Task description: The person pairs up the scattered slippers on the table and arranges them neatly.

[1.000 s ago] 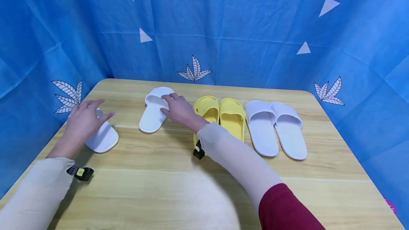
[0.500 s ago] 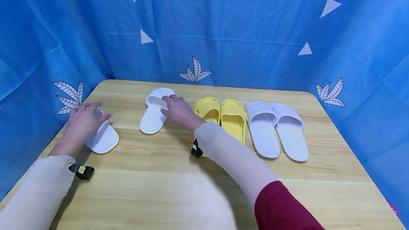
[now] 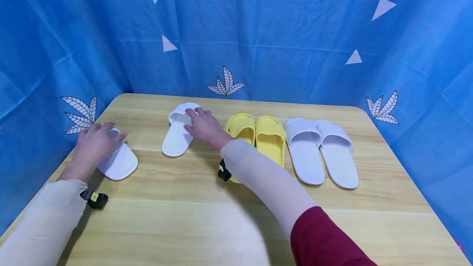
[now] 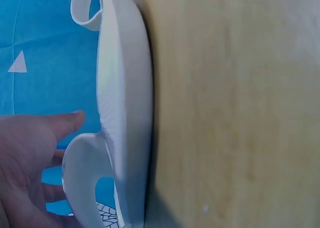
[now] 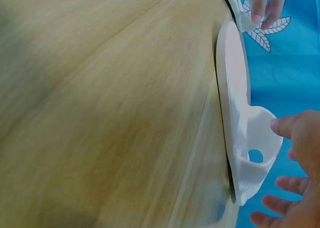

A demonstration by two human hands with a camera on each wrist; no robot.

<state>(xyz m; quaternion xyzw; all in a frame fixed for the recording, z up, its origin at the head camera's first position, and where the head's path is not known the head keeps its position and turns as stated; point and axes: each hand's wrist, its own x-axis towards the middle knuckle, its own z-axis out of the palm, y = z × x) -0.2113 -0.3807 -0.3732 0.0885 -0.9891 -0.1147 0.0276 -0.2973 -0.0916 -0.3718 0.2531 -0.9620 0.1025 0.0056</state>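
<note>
At the table's far left lies a white slipper (image 3: 120,161), its toe hidden under my left hand (image 3: 97,141). In the left wrist view the thumb is straight and the fingers lie behind the white strap (image 4: 85,160). A second white slipper (image 3: 176,136) lies flat to the right, toe away from me. My right hand (image 3: 207,126) hovers at the right side of its strap. The right wrist view shows those fingers spread apart, with the thumb tip right at the strap's edge (image 5: 262,125).
Right of my right hand stands a pair of yellow slippers (image 3: 270,143), partly behind my forearm. Further right lies a pair of white ribbed slippers (image 3: 304,157). A blue curtain (image 3: 236,19) closes off the back and sides of the wooden table (image 3: 166,225).
My left hand has drifted slightly left over its slipper. My right hand and forearm have shifted a little left. The slippers keep their places, and the head view has tipped slightly.
</note>
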